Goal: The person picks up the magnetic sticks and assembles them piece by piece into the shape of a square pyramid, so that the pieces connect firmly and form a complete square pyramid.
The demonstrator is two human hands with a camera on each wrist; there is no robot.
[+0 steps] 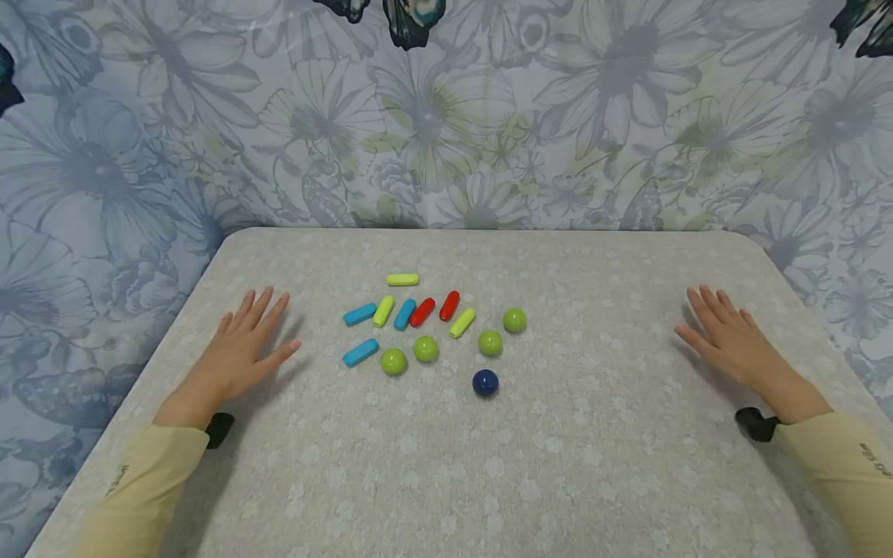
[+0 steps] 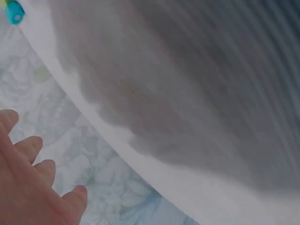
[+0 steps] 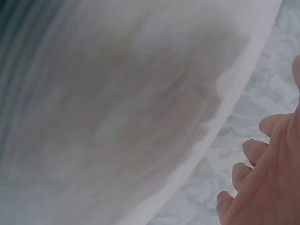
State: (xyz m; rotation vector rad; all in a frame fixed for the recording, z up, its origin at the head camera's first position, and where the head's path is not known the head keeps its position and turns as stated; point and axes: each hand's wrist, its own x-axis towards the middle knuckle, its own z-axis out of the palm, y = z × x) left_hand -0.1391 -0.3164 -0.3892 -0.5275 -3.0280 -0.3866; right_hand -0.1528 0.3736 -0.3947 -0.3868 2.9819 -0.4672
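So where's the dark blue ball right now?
In the head view, the dark blue ball sits on the table, just right of the picture's centre and directly below the nearest green ball.

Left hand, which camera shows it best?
The head view: the whole left hand is in frame, unobstructed. The left wrist view shows only part, cut off by the picture's edge; the right wrist view shows none.

no legible text. head view: left sleeve (image 1: pixel 148 488) has a small dark print (image 1: pixel 117 480) along its outer edge, slanted, too tiny to read. right sleeve (image 1: pixel 833 457) also carries dark lettering (image 1: pixel 876 461), slanted, near the view's right edge, looks bigger, letters too blurred to make out. both on pale yellow fabric; wording and brand can't be told.
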